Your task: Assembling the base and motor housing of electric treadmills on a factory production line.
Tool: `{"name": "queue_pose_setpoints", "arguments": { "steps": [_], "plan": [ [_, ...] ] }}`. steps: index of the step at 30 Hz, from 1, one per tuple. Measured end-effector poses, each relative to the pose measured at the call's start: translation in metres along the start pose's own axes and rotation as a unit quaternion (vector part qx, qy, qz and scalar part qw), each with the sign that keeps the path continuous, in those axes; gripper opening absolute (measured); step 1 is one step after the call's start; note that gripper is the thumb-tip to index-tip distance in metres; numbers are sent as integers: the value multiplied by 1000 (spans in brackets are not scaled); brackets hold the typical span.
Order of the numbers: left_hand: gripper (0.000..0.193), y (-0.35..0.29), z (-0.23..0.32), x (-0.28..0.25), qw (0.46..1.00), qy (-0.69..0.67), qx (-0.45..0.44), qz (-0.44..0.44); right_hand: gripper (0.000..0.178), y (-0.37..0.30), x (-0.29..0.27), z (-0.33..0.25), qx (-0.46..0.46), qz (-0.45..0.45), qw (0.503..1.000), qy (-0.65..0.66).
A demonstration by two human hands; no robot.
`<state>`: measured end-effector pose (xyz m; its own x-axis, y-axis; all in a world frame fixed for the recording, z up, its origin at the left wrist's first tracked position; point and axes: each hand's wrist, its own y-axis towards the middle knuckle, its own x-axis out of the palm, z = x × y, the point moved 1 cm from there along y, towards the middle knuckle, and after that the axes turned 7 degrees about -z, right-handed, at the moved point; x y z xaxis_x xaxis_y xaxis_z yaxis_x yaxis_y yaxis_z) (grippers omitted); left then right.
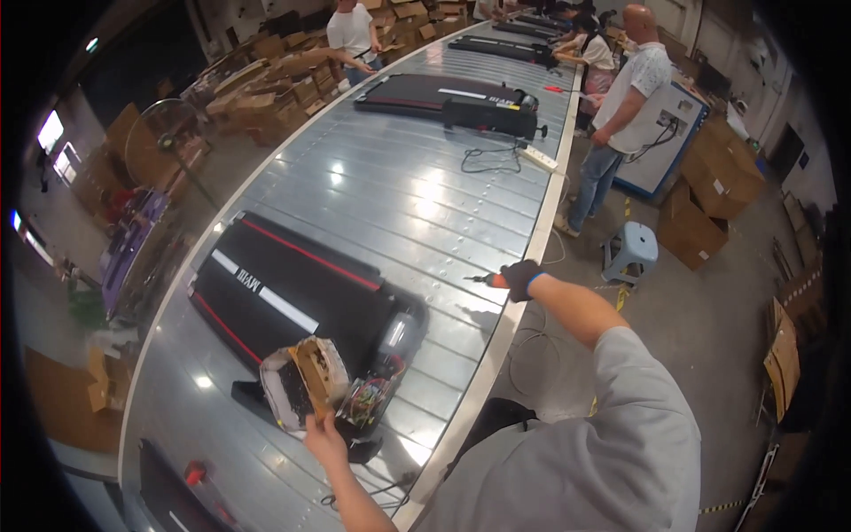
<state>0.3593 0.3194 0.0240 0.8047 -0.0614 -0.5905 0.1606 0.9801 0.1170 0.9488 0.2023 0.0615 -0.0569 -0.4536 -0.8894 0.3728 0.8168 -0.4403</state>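
My bare left hand (326,439) grips the near edge of a small open cardboard box (312,377) with a divider and small dark pieces in it, too small to name. The box is above the near end of a black treadmill (284,288) with red side lines. Beside it, the treadmill's motor bay (377,401) lies uncovered, showing coloured wires. My right hand (521,279), in a dark glove, is closed around an orange-and-black screwdriver (493,280) near the table's right edge. Its tip points left, apart from the treadmill.
The long metal roller table (417,230) carries more treadmills (452,99) farther off. A power strip (537,158) sits at its right edge. A person in white (625,97) stands right, near a blue stool (630,248). Another person (353,35) stands across the table. Cardboard boxes (714,173) stand right.
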Motion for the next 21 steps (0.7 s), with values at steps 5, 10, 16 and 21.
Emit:
{"name": "queue_pose_setpoints", "arguments": {
  "steps": [5, 10, 16, 21],
  "plan": [
    [13, 137, -5, 127, 992, 109, -39, -45, 60, 74, 1, 42, -53, -28, 998, 4],
    [50, 156, 4, 236, 986, -109, -34, 123, 60, 204, 4, 113, -37, -60, 997, -9],
    [39, 10, 21, 294, 953, -207, -206, 85, 51, 337, -49, 145, -61, -46, 997, 6],
    [31, -28, 6, 299, 836, -150, -320, 419, 59, 435, -64, -26, -328, 104, 901, 265]
  ]
}}
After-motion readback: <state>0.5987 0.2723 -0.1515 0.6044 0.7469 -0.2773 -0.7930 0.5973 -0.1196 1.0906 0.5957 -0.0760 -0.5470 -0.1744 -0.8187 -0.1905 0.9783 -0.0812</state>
